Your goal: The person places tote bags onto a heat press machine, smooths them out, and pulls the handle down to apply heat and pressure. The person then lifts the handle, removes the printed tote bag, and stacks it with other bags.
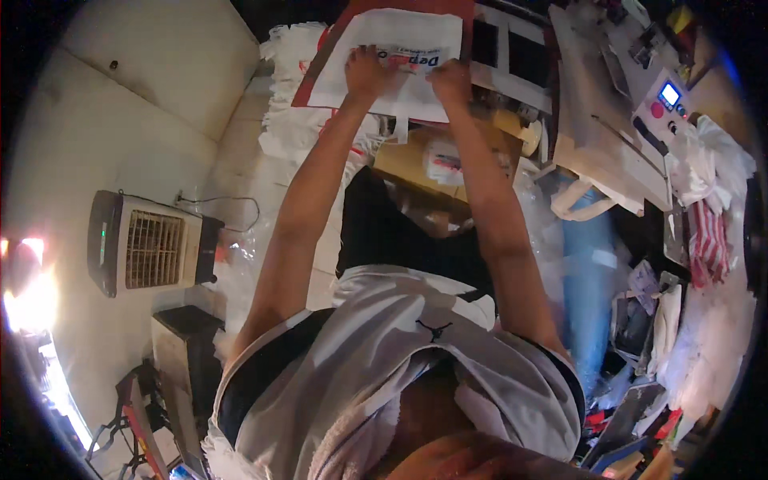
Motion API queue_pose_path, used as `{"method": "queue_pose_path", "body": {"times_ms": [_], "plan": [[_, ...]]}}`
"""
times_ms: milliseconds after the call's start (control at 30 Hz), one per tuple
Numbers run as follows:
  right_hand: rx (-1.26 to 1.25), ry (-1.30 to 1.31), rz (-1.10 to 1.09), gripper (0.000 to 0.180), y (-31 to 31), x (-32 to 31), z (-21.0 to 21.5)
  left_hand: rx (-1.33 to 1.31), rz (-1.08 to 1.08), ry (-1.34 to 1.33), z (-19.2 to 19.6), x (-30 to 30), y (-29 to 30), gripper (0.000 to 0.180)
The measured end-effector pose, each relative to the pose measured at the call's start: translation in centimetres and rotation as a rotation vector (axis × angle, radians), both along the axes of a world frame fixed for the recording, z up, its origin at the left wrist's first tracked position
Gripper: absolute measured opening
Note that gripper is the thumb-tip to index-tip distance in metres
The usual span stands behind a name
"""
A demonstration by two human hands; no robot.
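Note:
A white fabric bag [420, 28] with dark and red printing lies flat on a red board [302, 96] at the far middle. A short white strap hangs off its near edge. My left hand [370, 74] rests on the bag, left of the printing, with its fingers stretched out. Over the bag's right part, my right hand [450, 82] has its fingers curled in at the cloth; the fingertips are partly hidden.
A heap of white bags [292, 128] lies left of the board. Below stands an open cardboard box [412, 164]. To the right is a machine with a control box [664, 96]. An air cooler [152, 244] stands at left.

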State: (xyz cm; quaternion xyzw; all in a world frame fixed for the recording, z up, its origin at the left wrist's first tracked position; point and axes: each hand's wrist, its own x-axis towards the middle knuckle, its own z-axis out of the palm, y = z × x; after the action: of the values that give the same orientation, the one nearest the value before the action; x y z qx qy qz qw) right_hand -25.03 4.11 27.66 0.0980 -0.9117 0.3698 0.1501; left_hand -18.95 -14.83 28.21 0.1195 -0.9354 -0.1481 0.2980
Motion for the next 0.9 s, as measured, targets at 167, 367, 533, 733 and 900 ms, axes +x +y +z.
{"method": "queue_pose_path", "body": {"times_ms": [167, 367, 533, 733, 900], "plan": [[-0.162, 0.059, 0.036, 0.032, 6.1, 2.9, 4.0, -0.074, 0.084, -0.24, -2.5, -1.3, 0.9, 0.098], [-0.328, 0.362, 0.054, 0.02, 20.9, 5.4, 10.5, -0.082, 0.076, -0.172, -2.7, -1.7, 0.5, 0.094], [0.325, 0.621, -0.362, 0.026, 33.5, 3.9, 15.9, -0.112, 0.153, -0.191, -2.6, -1.8, 1.3, 0.093], [0.677, 0.521, -0.346, 0.034, 41.0, 1.9, 15.9, -0.107, 0.201, -0.239, -2.2, -2.2, 1.2, 0.095], [0.714, 0.33, -0.272, 0.034, 47.6, -0.7, 14.6, -0.101, 0.225, -0.286, -1.2, -2.0, 1.7, 0.095]]}}
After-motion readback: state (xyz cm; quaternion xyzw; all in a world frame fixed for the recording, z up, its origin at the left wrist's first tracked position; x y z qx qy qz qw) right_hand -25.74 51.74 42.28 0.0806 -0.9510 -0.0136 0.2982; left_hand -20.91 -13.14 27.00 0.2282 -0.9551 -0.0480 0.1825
